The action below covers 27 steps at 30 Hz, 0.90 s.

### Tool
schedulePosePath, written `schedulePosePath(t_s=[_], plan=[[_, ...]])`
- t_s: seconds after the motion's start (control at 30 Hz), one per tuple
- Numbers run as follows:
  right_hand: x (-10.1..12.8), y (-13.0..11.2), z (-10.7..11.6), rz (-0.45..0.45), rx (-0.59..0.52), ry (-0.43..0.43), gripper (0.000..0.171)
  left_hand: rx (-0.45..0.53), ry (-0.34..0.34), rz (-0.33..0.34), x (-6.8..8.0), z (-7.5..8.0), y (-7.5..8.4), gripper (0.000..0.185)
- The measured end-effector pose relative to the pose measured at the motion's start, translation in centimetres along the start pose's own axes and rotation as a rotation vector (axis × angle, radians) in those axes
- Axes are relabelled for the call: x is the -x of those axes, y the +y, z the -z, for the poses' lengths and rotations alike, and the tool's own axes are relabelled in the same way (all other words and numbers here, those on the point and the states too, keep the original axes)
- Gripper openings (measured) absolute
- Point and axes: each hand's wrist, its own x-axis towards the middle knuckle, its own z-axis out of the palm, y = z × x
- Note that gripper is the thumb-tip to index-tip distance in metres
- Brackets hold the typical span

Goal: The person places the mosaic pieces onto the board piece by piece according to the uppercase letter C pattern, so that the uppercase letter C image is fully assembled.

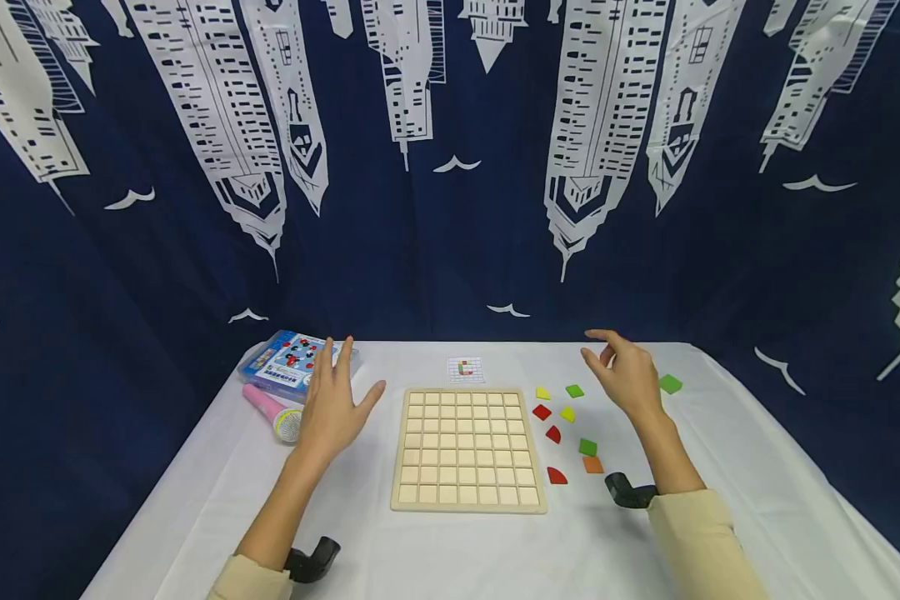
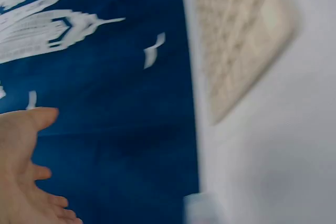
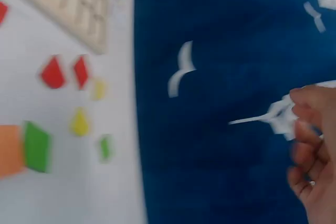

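Two cream sleeves [image 1: 690, 533] are seen at the bottom edge of the head view, over a white desk [image 1: 195, 517]. The left hand [image 1: 332, 406] is held above the desk with fingers straight and spread, gripping nothing, between a pink microphone [image 1: 272, 413] and the wooden grid board [image 1: 468, 448]. A blue box [image 1: 292, 364] lies behind it. The right hand [image 1: 625, 375] is raised, fingers loosely bent, empty, over coloured tiles [image 1: 567, 414] scattered right of the board; a card [image 1: 466, 369] lies behind the board. In the left wrist view, blurred, the open palm [image 2: 21, 177] and board [image 2: 239, 40] are shown. In the right wrist view, curled fingers [image 3: 310, 171] and tiles [image 3: 52, 73] are shown.
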Motion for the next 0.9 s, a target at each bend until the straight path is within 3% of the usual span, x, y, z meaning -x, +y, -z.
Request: schedulePosePath(t_s=[0.1,0.2,0.3,0.43,0.53,0.6,0.73,0.9], plan=[[0.9,1.7,-2.5,-0.063,-0.081,-0.030,0.027,0.094,0.015,0.022,1.6,-2.5,-0.6,0.080],[1.7,3.4,-4.8,-0.153,-0.170,-0.117,0.030,0.169,-0.016,0.015,2.9,-5.1,-1.4,0.083],[2.3,4.5,-6.8,-0.235,-0.199,-0.229,0.035,0.229,-0.099,-0.027,3.8,-7.3,-2.4,0.092],[2.6,5.0,-8.5,-0.263,-0.166,-0.370,0.039,0.297,-0.280,-0.072,4.8,-9.2,-3.8,0.108],[2.6,5.0,-9.5,-0.262,-0.127,-0.442,0.040,0.280,-0.402,-0.100,5.4,-10.2,-4.5,0.117],[2.5,4.9,-10.0,-0.270,-0.106,-0.482,0.040,0.240,-0.442,-0.127,5.7,-10.5,-4.8,0.121],[2.4,4.9,-10.9,-0.253,-0.055,-0.515,0.040,0.187,-0.447,-0.174,6.1,-10.7,-4.8,0.123],[2.5,4.9,-11.4,-0.235,-0.033,-0.497,0.034,0.166,-0.456,-0.174,6.2,-10.6,-4.6,0.124]])
